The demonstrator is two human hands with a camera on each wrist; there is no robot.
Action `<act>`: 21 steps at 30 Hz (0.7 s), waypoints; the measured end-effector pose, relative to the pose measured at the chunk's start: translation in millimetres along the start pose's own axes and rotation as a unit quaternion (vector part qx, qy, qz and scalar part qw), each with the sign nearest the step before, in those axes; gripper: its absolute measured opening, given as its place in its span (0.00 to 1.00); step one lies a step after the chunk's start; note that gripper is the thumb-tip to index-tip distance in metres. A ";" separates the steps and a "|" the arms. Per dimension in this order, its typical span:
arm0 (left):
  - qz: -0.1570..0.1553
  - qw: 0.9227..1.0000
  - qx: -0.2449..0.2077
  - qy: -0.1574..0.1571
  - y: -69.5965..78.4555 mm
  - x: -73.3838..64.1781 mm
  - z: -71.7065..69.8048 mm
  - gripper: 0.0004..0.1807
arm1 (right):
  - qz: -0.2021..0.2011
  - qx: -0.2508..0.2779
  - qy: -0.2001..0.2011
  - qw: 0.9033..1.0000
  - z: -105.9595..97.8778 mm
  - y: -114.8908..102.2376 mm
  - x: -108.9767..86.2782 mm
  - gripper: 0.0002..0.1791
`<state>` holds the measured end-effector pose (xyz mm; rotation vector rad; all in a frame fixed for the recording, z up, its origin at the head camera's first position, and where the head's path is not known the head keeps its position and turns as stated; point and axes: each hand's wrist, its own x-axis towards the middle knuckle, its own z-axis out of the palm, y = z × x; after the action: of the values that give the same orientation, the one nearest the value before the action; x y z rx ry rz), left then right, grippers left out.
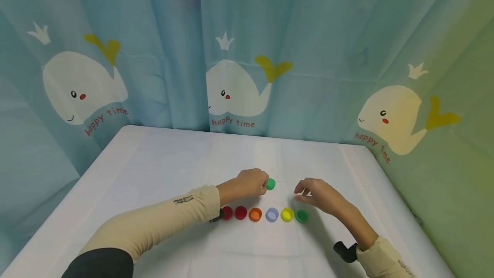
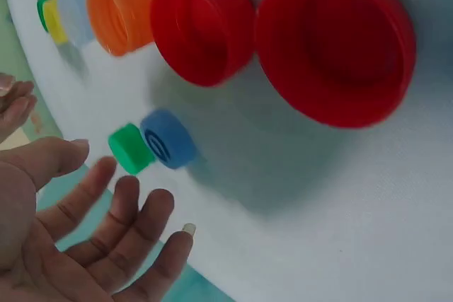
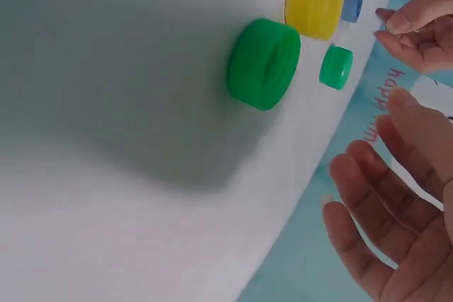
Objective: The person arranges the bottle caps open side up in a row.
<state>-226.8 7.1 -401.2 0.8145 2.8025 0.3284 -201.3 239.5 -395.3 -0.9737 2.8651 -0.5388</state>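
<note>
My left hand [image 1: 252,182] hovers over the table just left of a small green cap [image 1: 271,183], fingers loosely bent with nothing held. A small blue cap [image 2: 168,138] with a dark swirl mark lies close to the green one in the left wrist view; the left hand hides it in the head view. To the right, my right hand [image 1: 318,194] is raised above the table, its fingers relaxed and holding nothing. The large green cap [image 3: 263,64] at the row's right end is nearest to it, with the yellow cap [image 3: 314,3] beside that one.
A row of caps runs across the white table [image 1: 173,153]: two red caps [image 1: 241,213], an orange cap [image 1: 255,214], a pale purple cap [image 1: 272,214], then the yellow and green ones. A blue whale-print curtain [image 1: 170,55] hangs behind the table.
</note>
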 end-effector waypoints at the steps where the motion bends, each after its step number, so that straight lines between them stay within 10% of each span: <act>1: -0.018 1.000 -0.002 -0.002 -1.4 1.1 -0.6 0.05 | 0.004 -0.001 -0.006 1.000 0.0 0.8 5.0 0.06; 7: -0.079 0.997 0.004 0.012 -9.7 12.3 -2.6 0.14 | 0.039 0.019 -0.040 0.998 5.5 3.8 35.2 0.10; 21: -0.057 0.998 0.010 0.009 -4.0 20.2 6.5 0.15 | 0.096 0.032 -0.089 0.991 29.3 -9.4 75.2 0.19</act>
<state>-243.8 15.9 -411.2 0.6551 2.8589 0.2905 -250.7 178.3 -415.8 -0.6888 2.7242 -0.4966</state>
